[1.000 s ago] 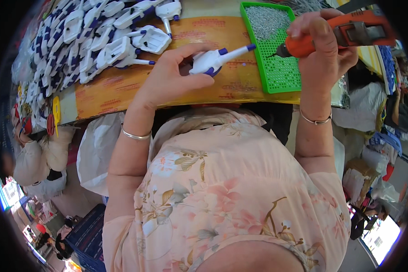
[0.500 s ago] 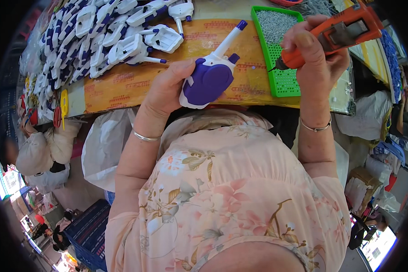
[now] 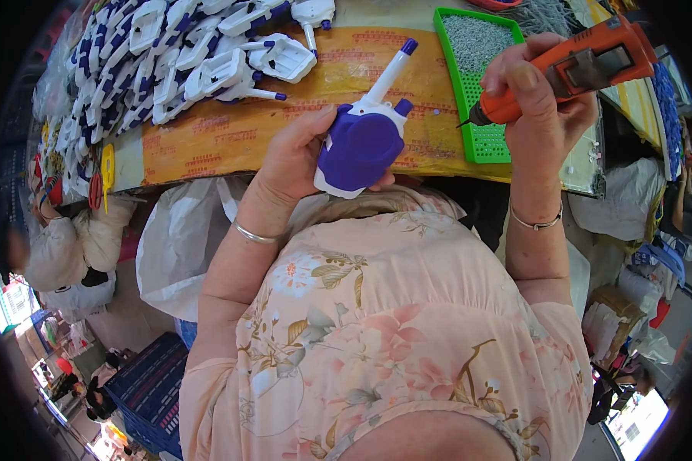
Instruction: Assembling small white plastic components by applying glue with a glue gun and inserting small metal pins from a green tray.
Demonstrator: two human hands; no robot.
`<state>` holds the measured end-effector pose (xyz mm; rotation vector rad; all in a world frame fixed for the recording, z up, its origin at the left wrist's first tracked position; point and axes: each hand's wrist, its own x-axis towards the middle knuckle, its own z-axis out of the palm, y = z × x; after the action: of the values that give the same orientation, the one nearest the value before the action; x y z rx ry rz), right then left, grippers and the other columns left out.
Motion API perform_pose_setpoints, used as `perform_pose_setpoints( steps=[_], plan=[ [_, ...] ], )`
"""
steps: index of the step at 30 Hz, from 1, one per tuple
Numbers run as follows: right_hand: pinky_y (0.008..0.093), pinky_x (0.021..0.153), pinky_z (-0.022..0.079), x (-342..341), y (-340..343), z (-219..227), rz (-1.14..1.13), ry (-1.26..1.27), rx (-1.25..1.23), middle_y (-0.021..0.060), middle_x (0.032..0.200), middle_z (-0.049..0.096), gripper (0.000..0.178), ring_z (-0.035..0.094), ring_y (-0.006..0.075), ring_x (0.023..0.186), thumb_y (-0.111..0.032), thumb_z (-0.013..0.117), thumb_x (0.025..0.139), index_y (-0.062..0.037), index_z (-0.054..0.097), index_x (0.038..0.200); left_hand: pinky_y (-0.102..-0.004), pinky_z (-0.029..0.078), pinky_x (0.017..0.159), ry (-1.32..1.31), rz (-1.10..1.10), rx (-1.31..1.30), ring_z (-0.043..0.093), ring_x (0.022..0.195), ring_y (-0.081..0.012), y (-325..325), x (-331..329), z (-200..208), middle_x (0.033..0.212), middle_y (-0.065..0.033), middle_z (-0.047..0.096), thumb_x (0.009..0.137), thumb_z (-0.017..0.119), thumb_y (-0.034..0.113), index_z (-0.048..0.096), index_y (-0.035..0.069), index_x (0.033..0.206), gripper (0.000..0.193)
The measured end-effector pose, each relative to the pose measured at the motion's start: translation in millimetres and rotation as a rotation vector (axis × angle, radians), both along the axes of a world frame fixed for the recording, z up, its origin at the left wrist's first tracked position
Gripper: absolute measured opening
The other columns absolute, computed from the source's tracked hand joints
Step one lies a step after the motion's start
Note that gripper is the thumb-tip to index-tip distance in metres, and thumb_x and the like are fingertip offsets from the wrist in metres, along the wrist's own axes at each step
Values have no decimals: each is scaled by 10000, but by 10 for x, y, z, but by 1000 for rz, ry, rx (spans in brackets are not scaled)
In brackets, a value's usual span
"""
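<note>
In my left hand (image 3: pixel 291 154) is a purple and white toy walkie-talkie (image 3: pixel 360 150), purple face up, its long white antenna slanting up and to the right. My thumb lies along its left edge, and fingertips show under its lower right side. My right hand (image 3: pixel 542 104) is wrapped round an orange electric screwdriver (image 3: pixel 623 50), held level above the right of the table. Its dark bit points left, over the green tray and apart from the toy.
A big heap of white and purple toy shells (image 3: pixel 181 65) covers the table's left. The green perforated tray (image 3: pixel 488 144) holds small metal screws (image 3: pixel 478 46). Yellow-handled snips (image 3: pixel 108 165) hang by the left edge, near another person's arm (image 3: pixel 50 207). White plastic bags (image 3: pixel 181 246) hang below.
My left hand has brought the toy slightly nearer to me and to the right, and fingertips now show beneath it. The screwdriver has shifted slightly rightward and nearer.
</note>
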<state>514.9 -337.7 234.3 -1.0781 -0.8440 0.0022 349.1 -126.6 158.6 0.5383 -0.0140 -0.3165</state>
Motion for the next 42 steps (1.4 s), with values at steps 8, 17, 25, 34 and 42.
perform_pose_setpoints(
  steps=[8, 17, 25, 34, 42],
  plan=[
    [360, 649, 517, 28, -12, 15, 3, -58, 4, 106, 778, 627, 331, 602, 193, 673, -119, 753, 903, 53, 570, 1118, -334, 490, 1003, -106, 228, 656, 615, 1161, -182, -64, -32, 359, 1315, -106, 629, 749, 879, 312, 451, -55, 1473, 918],
    [359, 647, 515, -71, 27, 28, -77, 33, -65, 100, 765, 621, 321, 602, 198, 668, -142, 759, 910, 58, 571, 1077, -296, 525, 913, -47, 204, 618, 635, 1037, -138, -72, -58, 262, 1161, -48, 661, 659, 949, 256, 521, -24, 1399, 899],
    [366, 658, 518, -91, 82, -1, -64, 53, -58, 99, 768, 622, 308, 604, 200, 676, -140, 757, 910, 57, 582, 1071, -284, 557, 851, -85, 235, 471, 648, 949, -113, -31, -98, 54, 1092, -12, 667, 711, 928, 190, 507, -12, 1416, 845],
    [339, 656, 543, -145, 131, -23, 55, 112, 14, 88, 809, 648, 285, 632, 180, 674, 21, 736, 866, 41, 598, 1115, -273, 552, 837, 12, 298, 370, 650, 931, -125, 71, -344, 129, 1067, -19, 656, 779, 856, 177, 547, 11, 1336, 658],
    [353, 662, 531, -235, 78, 32, 47, 121, -11, 89, 788, 634, 271, 621, 190, 683, -31, 729, 876, 40, 574, 1088, -318, 532, 932, 184, 739, 1601, 635, 1023, -143, 641, -1632, 541, 1098, -57, 632, 655, 822, 75, 544, -14, 1296, 704]
  ],
)
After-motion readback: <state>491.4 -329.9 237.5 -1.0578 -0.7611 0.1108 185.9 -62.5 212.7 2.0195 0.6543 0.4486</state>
